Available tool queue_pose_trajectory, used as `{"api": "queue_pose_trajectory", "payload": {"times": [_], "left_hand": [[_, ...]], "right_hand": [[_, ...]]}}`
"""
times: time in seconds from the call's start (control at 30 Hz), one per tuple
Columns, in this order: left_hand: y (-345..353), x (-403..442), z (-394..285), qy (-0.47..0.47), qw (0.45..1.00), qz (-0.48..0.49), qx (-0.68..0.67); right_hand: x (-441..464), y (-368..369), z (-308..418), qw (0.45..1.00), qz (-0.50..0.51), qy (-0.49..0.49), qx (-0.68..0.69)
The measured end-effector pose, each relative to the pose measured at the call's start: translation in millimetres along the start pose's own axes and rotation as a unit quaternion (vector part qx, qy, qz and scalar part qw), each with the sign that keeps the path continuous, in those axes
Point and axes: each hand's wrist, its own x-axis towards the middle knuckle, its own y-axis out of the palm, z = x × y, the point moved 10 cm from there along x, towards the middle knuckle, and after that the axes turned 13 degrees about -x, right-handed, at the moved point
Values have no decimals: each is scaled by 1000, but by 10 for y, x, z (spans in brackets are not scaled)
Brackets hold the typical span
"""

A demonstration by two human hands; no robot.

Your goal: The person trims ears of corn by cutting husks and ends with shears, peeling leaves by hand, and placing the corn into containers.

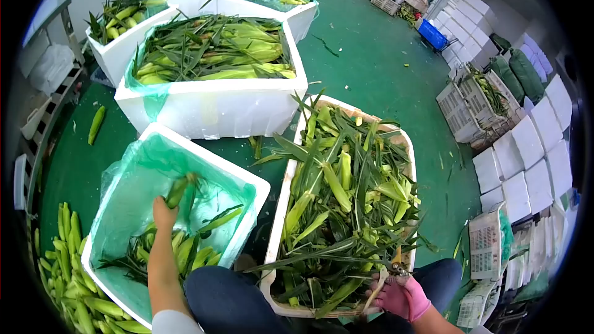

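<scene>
Inside a white foam box (232,179) lined with green film, my bare left hand (164,213) grips an ear of corn (177,192) in its husk. More husked ears (192,250) lie at the bottom of that box. My right hand (396,297), in a pink glove, is closed around pruning shears (398,267) at the near right corner of a white tub (272,253). Corn leaves and trimmed husk pieces (346,192) fill the tub.
Large foam boxes of corn (210,108) stand ahead. Loose ears (74,272) are piled on the green floor (365,55) at the left. Crates (461,111) and stacked white boxes (513,173) line the right side.
</scene>
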Motion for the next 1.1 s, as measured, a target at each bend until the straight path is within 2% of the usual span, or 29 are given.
{"api": "queue_pose_trajectory", "payload": {"times": [0.03,0.07,0.1,0.17,0.2,0.23,0.27,0.3,0.37,0.4,0.43,0.47,0.5,0.57,0.63,0.7,0.73,0.77,0.8,0.83,0.9,0.97,1.03,1.1], "left_hand": [[-134,-40,66,-28,993,-41,-111],[-137,-80,271,-119,929,-58,-346],[-442,-259,-133,-131,855,-29,-501],[-638,-559,-733,-176,622,13,-763],[-854,-698,-1022,-155,573,92,-799],[-1096,-791,-1485,-129,455,152,-868],[-1378,-949,-1868,-85,434,177,-879],[-1548,-1057,-2336,-26,377,286,-880],[-1761,-1499,-3213,-41,351,336,-873],[-1784,-1669,-3484,-44,399,361,-842],[-1684,-1870,-3797,-53,445,390,-804],[-1731,-2111,-4222,46,472,443,-761],[-1670,-2405,-4526,42,488,464,-738],[-1374,-2967,-4892,-23,520,499,-693],[-819,-3370,-5057,-46,544,557,-626],[-509,-3691,-5246,-11,616,539,-574],[-297,-3890,-5318,37,669,535,-514],[-246,-3941,-5349,99,718,508,-466],[-183,-3927,-5316,157,736,505,-422],[-140,-3927,-5301,215,750,497,-378],[-76,-3953,-5228,234,750,536,-309],[10,-4005,-5109,168,725,606,-282],[23,-4069,-5004,100,705,644,-279],[-12,-4086,-4942,38,694,654,-299]], "right_hand": [[48,35,-1,1000,6,-5,14],[96,90,-8,1000,14,-7,27],[-74,19,46,998,33,-27,45],[-45,-145,155,995,64,-69,11],[-139,-66,194,996,25,-80,4],[-74,49,196,986,122,-99,52],[-64,1,187,992,83,-90,22],[-63,-28,236,994,43,-98,-11],[-104,108,491,969,77,-220,-77],[-223,350,656,955,126,-246,-107],[-301,354,791,950,115,-254,-142],[-365,439,876,933,127,-256,-217],[-422,473,961,913,132,-256,-288],[-461,539,1133,859,166,-301,-379],[-457,463,1221,857,143,-256,-423],[-254,159,1180,896,142,-261,-328],[-158,-148,1238,872,62,-261,-409],[-70,-250,1220,858,56,-273,-432],[16,-353,1200,843,50,-284,-453],[15,-353,1216,823,45,-297,-482],[6,-355,1242,779,32,-321,-537],[26,-379,1170,770,48,-296,-562],[6,-351,1161,698,40,-340,-629],[61,-338,1113,702,58,-310,-638]]}}
